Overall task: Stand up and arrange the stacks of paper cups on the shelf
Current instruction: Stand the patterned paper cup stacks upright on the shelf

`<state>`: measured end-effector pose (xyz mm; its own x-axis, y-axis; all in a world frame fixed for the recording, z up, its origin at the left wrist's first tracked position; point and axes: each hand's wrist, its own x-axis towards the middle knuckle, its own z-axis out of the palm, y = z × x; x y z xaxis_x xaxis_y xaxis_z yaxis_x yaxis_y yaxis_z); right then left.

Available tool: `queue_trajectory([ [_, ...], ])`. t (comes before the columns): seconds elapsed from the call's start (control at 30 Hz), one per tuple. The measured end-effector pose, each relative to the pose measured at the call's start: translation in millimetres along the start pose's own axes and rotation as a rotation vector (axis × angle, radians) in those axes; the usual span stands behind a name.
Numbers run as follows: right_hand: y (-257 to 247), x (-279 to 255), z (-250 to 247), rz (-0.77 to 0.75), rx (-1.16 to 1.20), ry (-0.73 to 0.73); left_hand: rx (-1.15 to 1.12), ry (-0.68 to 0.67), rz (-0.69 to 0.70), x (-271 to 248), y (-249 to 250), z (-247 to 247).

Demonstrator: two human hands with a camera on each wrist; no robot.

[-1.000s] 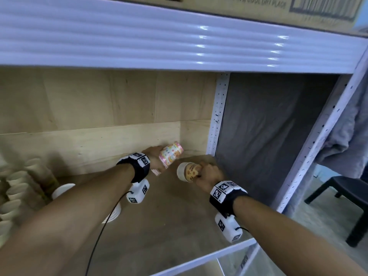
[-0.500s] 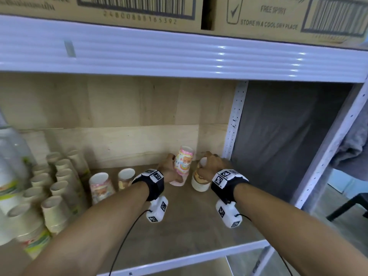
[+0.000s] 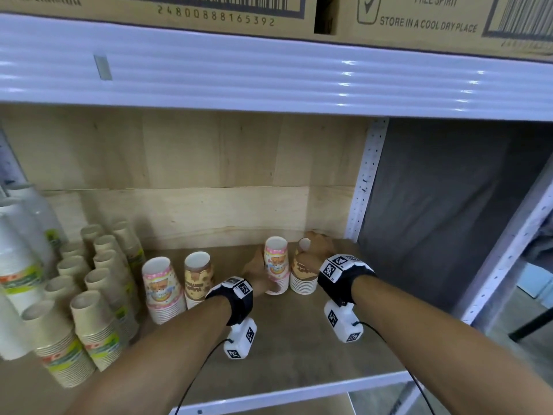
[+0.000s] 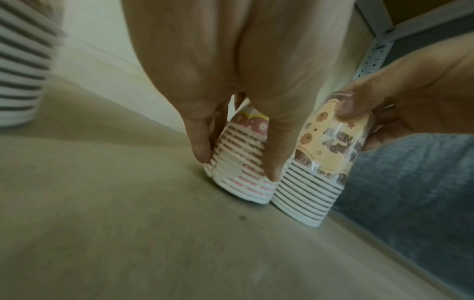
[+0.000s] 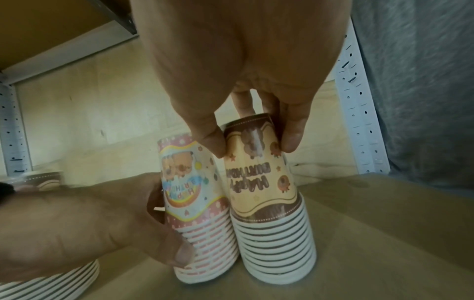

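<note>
Wooden boards back a white metal shelf [image 3: 299, 393] in the head view, with cardboard boxes [image 3: 209, 10] on the level above and a grey cloth [image 3: 434, 211] hanging to the right. Toward the back right corner the left hand [image 3: 257, 272] wraps a pink cup stack [image 3: 276, 265] and the right hand [image 3: 317, 250] wraps a brown cup stack [image 3: 302, 277]; both stacks stand upside down, side by side and touching. To their left stand another pink stack [image 3: 163, 289] and another brown stack [image 3: 197, 277], then rows of plain beige cup stacks [image 3: 98, 301] and white ones [image 3: 18, 265] at the far left. From the left wrist, thumb and fingers [image 4: 200, 142] curl around the low rims of the pink cup stack [image 4: 243, 172], partly hiding it, while the brown cup stack [image 4: 320, 182] sits against its right side under the right hand [image 4: 397, 91]. From the right wrist, thumb and fingers [image 5: 292, 132] pinch the top of the brown cup stack [image 5: 269, 192]; the left hand [image 5: 89, 227] grips the pink cup stack [image 5: 195, 203] from the left, its thumb across the rims.
</note>
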<state>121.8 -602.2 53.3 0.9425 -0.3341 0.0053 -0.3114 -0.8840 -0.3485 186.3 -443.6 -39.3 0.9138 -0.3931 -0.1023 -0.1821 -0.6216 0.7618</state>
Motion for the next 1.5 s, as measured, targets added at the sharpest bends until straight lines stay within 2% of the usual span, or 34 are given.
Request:
queue_trajectory([
  [0.1, 4, 6, 3, 0.0, 0.023, -0.03, -0.02, 0.003, 0.026, -26, 22, -9],
  [0.23, 6, 2, -8, -0.014, 0.043, -0.087, 0.027, -0.05, 0.017, -27, 31, -20],
  [0.4, 0, 1, -28, -0.002, 0.074, -0.091, 0.059, -0.056, 0.054, -32, 71, -50],
  [0.63, -6, 17, -35, 0.034, 0.021, -0.102, 0.338, -0.121, 0.104, -30, 122, -76],
  [0.87, -5, 14, -35, -0.055, -0.012, -0.075, 0.512, -0.154, 0.089, -23, 128, -75],
  [1.27, -7, 25, -36, -0.078, -0.056, -0.089, 0.548, -0.144, 0.123, -18, 129, -77],
  [1.5, -17, 46, -40, -0.091, -0.067, -0.058, 0.495, -0.028, 0.119, 6, 131, -94],
])
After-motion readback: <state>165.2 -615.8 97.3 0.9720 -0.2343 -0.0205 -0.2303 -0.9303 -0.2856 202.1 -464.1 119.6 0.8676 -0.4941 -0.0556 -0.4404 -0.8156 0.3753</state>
